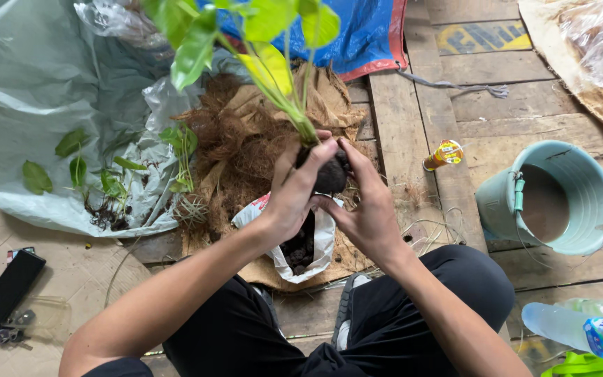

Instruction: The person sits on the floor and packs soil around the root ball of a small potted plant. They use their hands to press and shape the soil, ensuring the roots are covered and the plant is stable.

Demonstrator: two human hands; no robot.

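Note:
A green leafy plant [266,42] rises from a dark ball of soil [331,176] that I hold up in front of me. My left hand [293,195] wraps the left side of the ball at the stem's base. On the right side of the ball my right hand [368,206] presses with its fingers curled over it. Right below the hands stands a white plastic bag [324,244], open and filled with dark soil.
A pile of brown coconut fibre [239,139] lies on sacking behind the bag. Small uprooted plants [106,185] rest on a grey plastic sheet at left. A teal bucket [560,199] stands at right, a small bottle [443,155] near it, a phone [12,285] bottom left, a water bottle [584,329] bottom right.

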